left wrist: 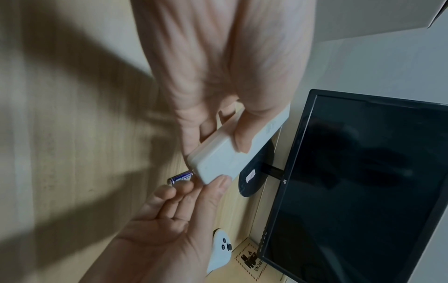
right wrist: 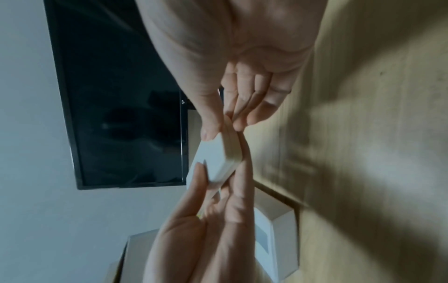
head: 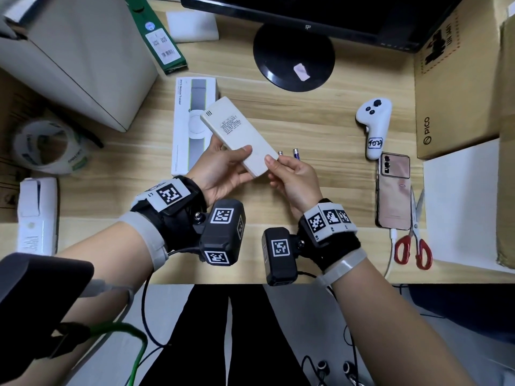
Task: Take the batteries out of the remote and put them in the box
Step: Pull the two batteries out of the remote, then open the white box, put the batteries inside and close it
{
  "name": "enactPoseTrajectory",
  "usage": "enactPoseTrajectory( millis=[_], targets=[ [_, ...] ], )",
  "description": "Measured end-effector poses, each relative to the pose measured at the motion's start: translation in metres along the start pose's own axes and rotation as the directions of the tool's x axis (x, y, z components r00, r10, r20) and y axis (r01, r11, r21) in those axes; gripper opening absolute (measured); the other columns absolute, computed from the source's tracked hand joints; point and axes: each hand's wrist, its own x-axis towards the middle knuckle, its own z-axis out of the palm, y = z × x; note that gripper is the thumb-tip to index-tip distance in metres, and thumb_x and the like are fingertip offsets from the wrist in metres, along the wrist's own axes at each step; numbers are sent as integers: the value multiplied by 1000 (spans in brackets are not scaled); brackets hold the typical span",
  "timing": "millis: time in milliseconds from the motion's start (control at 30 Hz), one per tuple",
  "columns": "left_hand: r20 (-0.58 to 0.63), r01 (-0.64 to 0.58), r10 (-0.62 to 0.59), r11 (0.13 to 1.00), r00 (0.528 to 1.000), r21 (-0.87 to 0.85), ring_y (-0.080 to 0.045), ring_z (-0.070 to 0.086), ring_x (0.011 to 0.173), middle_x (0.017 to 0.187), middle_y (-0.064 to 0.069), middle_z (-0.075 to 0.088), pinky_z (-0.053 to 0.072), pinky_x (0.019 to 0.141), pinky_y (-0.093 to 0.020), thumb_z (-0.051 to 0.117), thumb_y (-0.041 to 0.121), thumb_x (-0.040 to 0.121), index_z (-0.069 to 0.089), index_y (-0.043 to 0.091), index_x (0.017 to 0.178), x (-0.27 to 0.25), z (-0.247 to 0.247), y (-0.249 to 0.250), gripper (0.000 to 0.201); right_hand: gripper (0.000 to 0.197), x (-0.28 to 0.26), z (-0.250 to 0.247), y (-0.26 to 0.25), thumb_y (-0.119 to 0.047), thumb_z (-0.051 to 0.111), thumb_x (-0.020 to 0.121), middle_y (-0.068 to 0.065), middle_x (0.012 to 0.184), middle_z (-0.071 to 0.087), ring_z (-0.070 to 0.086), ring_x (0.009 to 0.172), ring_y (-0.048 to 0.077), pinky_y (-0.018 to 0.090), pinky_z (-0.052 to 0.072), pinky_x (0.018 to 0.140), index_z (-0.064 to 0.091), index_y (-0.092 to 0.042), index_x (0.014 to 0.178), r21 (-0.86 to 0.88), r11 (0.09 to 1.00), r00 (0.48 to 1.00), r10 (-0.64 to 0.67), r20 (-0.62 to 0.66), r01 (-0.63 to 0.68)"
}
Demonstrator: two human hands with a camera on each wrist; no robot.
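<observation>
Both hands grip the white remote (head: 239,136) above the surface: left hand (head: 220,171) wraps its middle, right hand (head: 295,174) pinches its lower end. Two batteries (head: 289,155) already lie out on the surface beside it; boxing them seemingly remains.

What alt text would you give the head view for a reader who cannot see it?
Both hands hold a white remote back-side up above a wooden desk: left hand grips its middle, right hand pinches its near end. Two batteries lie on the desk just beyond.
</observation>
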Motion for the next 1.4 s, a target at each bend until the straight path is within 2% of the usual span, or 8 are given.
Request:
enactPoseTrajectory(
  millis=[267, 400, 667, 800, 1033, 1167, 1267, 1400],
  targets=[
    [-35, 48, -44, 991, 998, 123, -19, 66, 87, 110, -3, 61, 57, 62, -34, 44, 19, 97, 43, 29, 117, -4, 3, 8, 22, 32, 2, 10, 0, -15, 58, 88, 0, 68, 56, 50, 49, 3, 10, 47, 47, 56, 6, 113, -95, 991, 993, 100, 56, -94],
    [-40, 125, -120, 981, 992, 145, -11, 63, 93, 128, -1, 58, 53, 61, -21, 34, 53, 95, 43, 27, 136, -3, -1, 9, 50, 10, -3, 1, -1, -14, 54, 90, -2, 66, 49, 42, 45, 3, 13, 43, 46, 62, -9, 92, 47, 980, 964, 181, 194, -193],
    [-123, -13, 52, 955, 991, 296, 2, 59, 46, 80, 6, 55, 43, 43, -12, 42, 34, 98, 44, 31, 122, -6, 15, 7, 24, 41, -9, 17, 1, -26, 55, 89, 0, 94, 55, 56, 77, 12, 16, 47, 54, 45, -11, 126, -346, 938, 986, 51, 158, 7],
    [-145, -29, 116, 865, 983, 500, 1, 61, 48, 89, 1, 64, 46, 49, -13, 67, 29, 85, 36, 30, 129, -2, 12, 4, 54, 55, -10, 18, -6, -8, 65, 81, 0, 107, 58, 59, 89, 9, 5, 47, 66, 40, -9, 130, -352, 925, 950, -25, 313, 140],
    [-184, 32, 82, 838, 979, 544, 0, 47, 38, 62, 9, 60, 36, 45, -18, 54, 33, 93, 54, 16, 105, 4, 7, 6, 21, 32, 8, 16, -3, -8, 60, 84, 20, 114, 65, 63, 101, 33, 47, 50, 93, 57, 0, 115, -424, 905, 994, 6, 105, 39],
    [-282, -38, 217, 849, 935, 527, -10, 51, 58, 79, 0, 54, 43, 46, -16, 47, 15, 96, 57, 18, 98, 8, -3, 23, 11, 33, 17, 17, 1, -10, 58, 87, 21, 120, 61, 62, 97, 31, 45, 50, 91, 55, 5, 117, -259, 949, 976, 204, 75, -179],
    [-328, -133, 391, 792, 860, 595, -10, 51, 58, 76, 0, 56, 41, 48, -16, 44, 3, 90, 60, 21, 85, 13, -15, 30, 24, 7, 24, 22, 9, -15, 65, 82, 19, 113, 67, 66, 99, 32, 49, 50, 94, 63, -10, 88, -338, 931, 988, 154, 15, -140],
    [-417, -120, 563, 685, 714, 719, -18, 55, 77, 91, -5, 60, 47, 74, -27, 48, 7, 79, 63, 21, 96, 18, -34, 32, 27, 10, 30, 23, 14, -17, 65, 80, 11, 109, 68, 65, 100, 29, 47, 51, 92, 59, -16, 88, -453, 884, 993, 102, -59, -117]
  ],
)
